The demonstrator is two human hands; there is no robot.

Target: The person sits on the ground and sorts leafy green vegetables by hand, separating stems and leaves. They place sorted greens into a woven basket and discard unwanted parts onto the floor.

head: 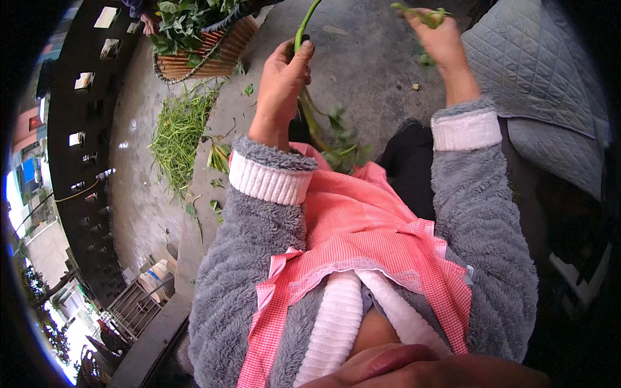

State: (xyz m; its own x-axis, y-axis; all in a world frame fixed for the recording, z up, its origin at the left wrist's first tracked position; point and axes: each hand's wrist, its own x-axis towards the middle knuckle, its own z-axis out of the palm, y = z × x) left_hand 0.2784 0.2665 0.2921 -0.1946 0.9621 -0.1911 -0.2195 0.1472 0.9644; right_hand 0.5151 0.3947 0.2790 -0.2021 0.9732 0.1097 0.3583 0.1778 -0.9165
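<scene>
My left hand (281, 80) grips a bundle of long green leafy stems (316, 127). One thick stem curves up past my thumb to the top edge of the view. Below the fist, the leaves hang over the pink checked apron (359, 208) on my lap. Out to the far right, my right hand (442, 42) is closed around a short piece of green stalk (429, 18), whose ends stick out on both sides of the fist. A gap of bare floor shows between my two hands.
On the concrete floor (364, 58) at left lies a heap of thin green stems (182, 136), with loose leaves (218, 157) nearby. A woven basket (206, 60) full of leaves stands beyond, another person's hand (150, 23) beside it. Grey quilted fabric (533, 63) drapes at right.
</scene>
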